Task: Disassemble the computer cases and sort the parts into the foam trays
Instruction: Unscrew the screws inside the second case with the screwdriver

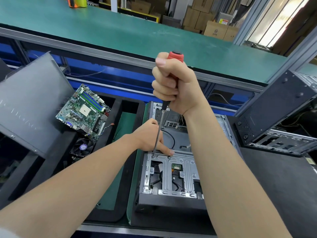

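Red-handled screwdriver (176, 57), one, stands nearly upright over the open case (171, 201). Its tip is on a screw (153, 156) at the far left corner of the case's metal bracket (178, 162). A second screw sits just right of it on the same edge.

Right hand (173, 83): fist wrapped tight round the handle, thumb up. Left hand (151, 136): rests on the bracket's far edge beside the shaft with one digit laid straight. The other fingers are hidden, so I can't tell if they pinch the shaft.

Left of the case: a strip of green mat (118, 177), then black foam tray (118, 107). One motherboard (84, 110) lies tilted on it, one fan (82, 148) nearer. One grey panel (30, 103) lies further left. Right of the case: a second case (274, 107), tilted, close by. Both forearms cross the case's near half.
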Demonstrator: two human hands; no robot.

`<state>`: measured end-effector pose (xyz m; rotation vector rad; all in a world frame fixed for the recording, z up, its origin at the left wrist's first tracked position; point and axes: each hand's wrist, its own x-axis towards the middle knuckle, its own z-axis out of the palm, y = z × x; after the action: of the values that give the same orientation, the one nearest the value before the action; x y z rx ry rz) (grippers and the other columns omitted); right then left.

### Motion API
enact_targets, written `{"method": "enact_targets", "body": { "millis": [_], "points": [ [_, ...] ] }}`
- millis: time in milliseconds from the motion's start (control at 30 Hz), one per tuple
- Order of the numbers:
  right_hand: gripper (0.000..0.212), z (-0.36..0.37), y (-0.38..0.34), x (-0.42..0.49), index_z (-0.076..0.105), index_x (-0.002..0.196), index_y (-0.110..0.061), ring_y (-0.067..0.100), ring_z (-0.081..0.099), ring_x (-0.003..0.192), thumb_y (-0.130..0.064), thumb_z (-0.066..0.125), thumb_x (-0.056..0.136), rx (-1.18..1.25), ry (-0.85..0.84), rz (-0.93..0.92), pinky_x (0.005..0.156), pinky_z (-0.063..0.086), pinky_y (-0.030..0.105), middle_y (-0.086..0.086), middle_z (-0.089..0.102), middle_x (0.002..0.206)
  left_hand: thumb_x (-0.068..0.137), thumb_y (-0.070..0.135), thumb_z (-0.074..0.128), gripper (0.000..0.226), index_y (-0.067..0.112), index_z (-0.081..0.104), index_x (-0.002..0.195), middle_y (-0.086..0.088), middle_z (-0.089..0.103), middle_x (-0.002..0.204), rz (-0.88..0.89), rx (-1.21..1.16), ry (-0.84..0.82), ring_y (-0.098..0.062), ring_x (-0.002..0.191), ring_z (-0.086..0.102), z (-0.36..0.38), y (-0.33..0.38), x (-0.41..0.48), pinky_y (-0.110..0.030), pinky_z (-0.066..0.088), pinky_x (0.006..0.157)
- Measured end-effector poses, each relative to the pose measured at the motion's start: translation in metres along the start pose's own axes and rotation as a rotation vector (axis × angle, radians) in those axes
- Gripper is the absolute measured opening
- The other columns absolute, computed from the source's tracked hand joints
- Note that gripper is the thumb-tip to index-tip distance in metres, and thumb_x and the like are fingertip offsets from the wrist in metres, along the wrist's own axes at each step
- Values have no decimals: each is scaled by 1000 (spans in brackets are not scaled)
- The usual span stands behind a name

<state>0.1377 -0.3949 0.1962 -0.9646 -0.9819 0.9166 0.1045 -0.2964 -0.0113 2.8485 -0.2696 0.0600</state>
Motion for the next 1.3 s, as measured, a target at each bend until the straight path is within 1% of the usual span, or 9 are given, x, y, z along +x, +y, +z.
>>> {"method": "enact_targets", "body": {
  "millis": [100,200,433,633,700,867,1100,1167,1300],
  "points": [
    [28,-4,1,1,51,77,-12,7,22,36,-12,77,88,269,-290,50,39,18,16,-3,33,50,68,104,36,90,19,57,44,8,39,38,-4,-8,0,-3,65,43,-1,1,0,-19,22,88],
    [31,-4,4,2,42,91,-11,8,23,36,-12,73,92,271,-309,30,37,20,18,-1,37,53,69,103,36,92,17,53,44,8,37,37,7,7,11,-5,62,44,-1,0,0,-19,22,88],
    [9,5,-4,-7,62,90,-12,21,58,61,-13,70,95,-253,522,-108,62,50,34,5,64,75,66,105,38,91,20,68,53,9,41,45,-32,-35,-29,-4,71,47,-4,3,-2,-18,17,93],
    [23,16,4,-5,53,80,-15,21,42,60,-17,74,89,-315,994,-103,55,37,35,3,50,70,64,102,40,91,21,79,72,-1,72,72,-81,-50,-36,-13,98,56,-7,5,-5,-12,8,92],
    [29,16,6,-6,50,78,-16,17,36,50,-19,77,91,-272,941,-106,47,32,29,2,47,63,66,102,41,91,18,77,65,-3,69,66,-79,-42,-38,-10,91,58,-7,6,-5,-18,11,97],
    [41,4,1,-9,45,64,-21,12,22,39,-15,67,98,-133,442,-67,40,23,20,-2,38,52,69,99,46,76,31,55,37,10,38,39,-43,-66,-25,18,69,44,-8,6,-3,-24,16,97],
    [31,-16,0,-10,48,69,-14,7,21,35,-10,76,81,252,-149,19,38,15,18,-1,34,52,73,96,49,64,42,52,39,9,36,38,-6,-65,4,11,62,45,-8,7,-5,-23,17,97],
    [32,-15,3,-9,47,73,-11,8,23,35,-12,78,81,262,-148,1,37,18,19,2,41,58,72,97,48,60,46,54,41,10,37,38,-4,-69,0,13,63,45,-9,8,-4,-23,18,95],
    [14,-6,2,-10,51,97,-8,16,49,50,-8,65,95,-2,165,-117,52,45,30,2,47,69,68,101,45,57,51,57,44,13,39,37,-15,-95,-4,19,69,43,-8,7,-4,-23,20,92]
  ]
}}
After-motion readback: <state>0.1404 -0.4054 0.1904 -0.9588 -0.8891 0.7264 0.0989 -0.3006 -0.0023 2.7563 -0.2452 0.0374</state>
